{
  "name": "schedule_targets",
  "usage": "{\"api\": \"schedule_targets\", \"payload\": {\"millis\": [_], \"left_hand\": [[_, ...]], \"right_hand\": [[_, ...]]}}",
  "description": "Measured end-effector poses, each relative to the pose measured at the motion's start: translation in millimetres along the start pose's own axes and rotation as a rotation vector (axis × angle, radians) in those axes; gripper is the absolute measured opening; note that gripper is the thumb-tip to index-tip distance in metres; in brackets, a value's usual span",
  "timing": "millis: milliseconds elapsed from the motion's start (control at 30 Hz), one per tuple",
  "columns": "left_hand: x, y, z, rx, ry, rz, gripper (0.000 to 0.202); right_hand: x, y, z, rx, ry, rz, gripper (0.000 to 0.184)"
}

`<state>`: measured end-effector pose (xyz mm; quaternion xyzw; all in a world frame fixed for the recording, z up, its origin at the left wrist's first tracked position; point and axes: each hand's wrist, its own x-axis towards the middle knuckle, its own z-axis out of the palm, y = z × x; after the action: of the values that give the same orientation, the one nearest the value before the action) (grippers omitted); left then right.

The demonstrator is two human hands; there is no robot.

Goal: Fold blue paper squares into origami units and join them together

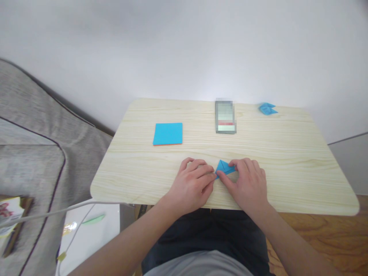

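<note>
A small folded piece of blue paper (224,167) lies on the pale wooden table (287,153) near its front edge. My left hand (192,186) rests curled at its left side, fingertips pinching the paper's left corner. My right hand (246,183) presses on its right part, with thumb and forefinger closed on the fold. Both hands hold the same paper flat against the tabletop.
A stack of blue square paper sheets (168,133) lies at the table's left middle. A phone (225,116) lies at the back centre, and a finished blue folded paper figure (267,109) at the back right. A grey sofa (31,153) stands at the left.
</note>
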<state>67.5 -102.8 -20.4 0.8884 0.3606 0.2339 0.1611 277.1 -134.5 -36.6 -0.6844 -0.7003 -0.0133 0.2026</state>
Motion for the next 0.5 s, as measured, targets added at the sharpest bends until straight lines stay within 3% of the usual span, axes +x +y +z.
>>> {"api": "schedule_targets", "payload": {"millis": [300, 500], "left_hand": [[-2, -2, -1.3, -0.073, 0.027, -0.037, 0.022], [14, -2, 2.3, -0.073, 0.085, -0.154, 0.026]], "right_hand": [[1, -5, -3, 0.000, -0.020, 0.011, 0.040], [2, -6, -3, -0.010, 0.021, -0.002, 0.046]]}}
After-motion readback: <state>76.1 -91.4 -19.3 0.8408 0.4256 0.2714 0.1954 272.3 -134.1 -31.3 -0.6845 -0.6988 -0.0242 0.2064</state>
